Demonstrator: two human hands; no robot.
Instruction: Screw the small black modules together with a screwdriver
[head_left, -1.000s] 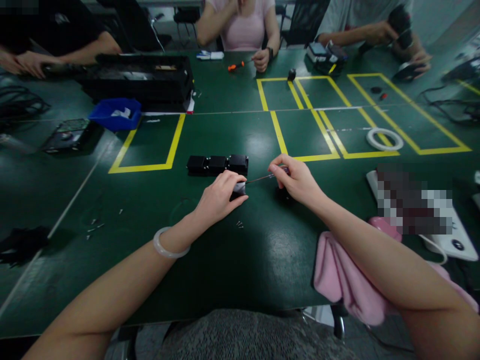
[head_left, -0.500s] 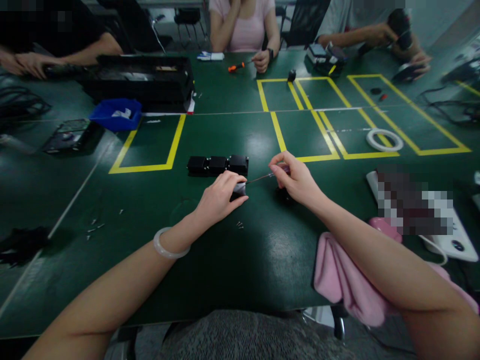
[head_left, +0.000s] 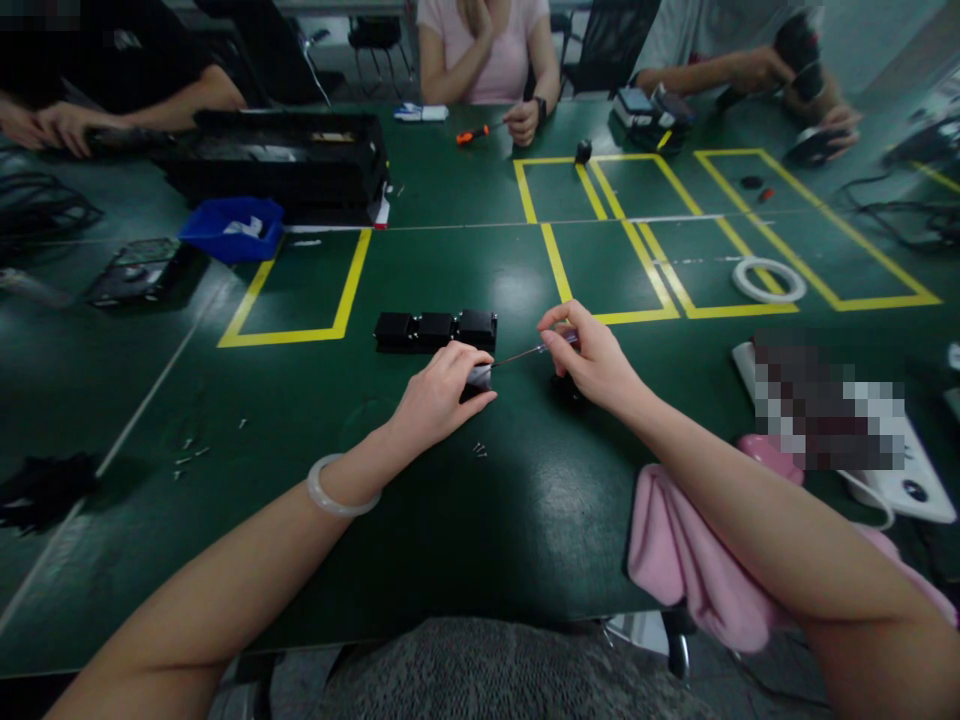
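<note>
My left hand [head_left: 439,393] is closed round a small block [head_left: 478,378], dark with a light silvery face, at the middle of the green table. My right hand [head_left: 589,358] pinches the handle of a thin screwdriver [head_left: 525,354], whose shaft points left and meets the block's right side. Just behind my left hand lies a row of black blocks [head_left: 435,328]. A dark object [head_left: 568,389] sits partly hidden under my right hand. Several small screws [head_left: 480,451] lie in front of the block.
More screws [head_left: 189,460] lie at the left. Behind them are a blue bin [head_left: 234,228] and a long black housing [head_left: 277,165]. At the right are a tape ring [head_left: 769,280], a pink cloth [head_left: 694,560] and a white power strip [head_left: 919,470]. People sit across the table.
My two hands, the block and the screwdriver have hardly moved. Across the table, the hand of the person in pink has shifted slightly near the chin.
</note>
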